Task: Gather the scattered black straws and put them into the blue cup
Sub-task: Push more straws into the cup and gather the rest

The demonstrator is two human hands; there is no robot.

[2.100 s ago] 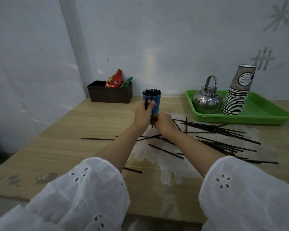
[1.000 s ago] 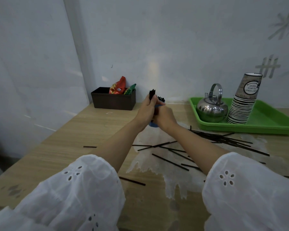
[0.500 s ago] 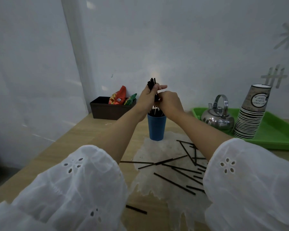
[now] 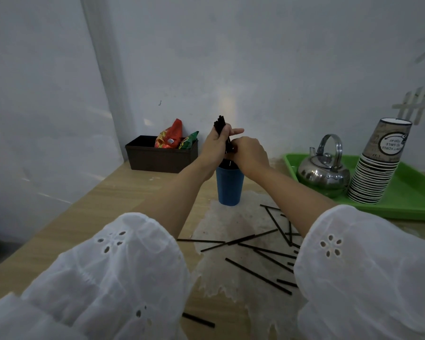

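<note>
A bundle of black straws (image 4: 219, 124) is held upright directly above the blue cup (image 4: 229, 187). The left hand (image 4: 214, 147) is wrapped round the upper part of the bundle, with only the index finger stretched out. The fingers of the right hand (image 4: 249, 153) are bent and closed on its lower part, just over the rim of the cup. Some straws are seen standing inside the cup. Many loose straws (image 4: 258, 276) are lying on the table (image 4: 123, 200) in front of the cup, on the person's side.

Two risks can be judged from here. If the bundle is released before its lower ends are inside the rim, straws may be spilled around the cup. If it is pushed down hard against the straws inside, the light cup may be tipped over. The kettle (image 4: 323, 171), right of the cup, is well apart from it.
</note>
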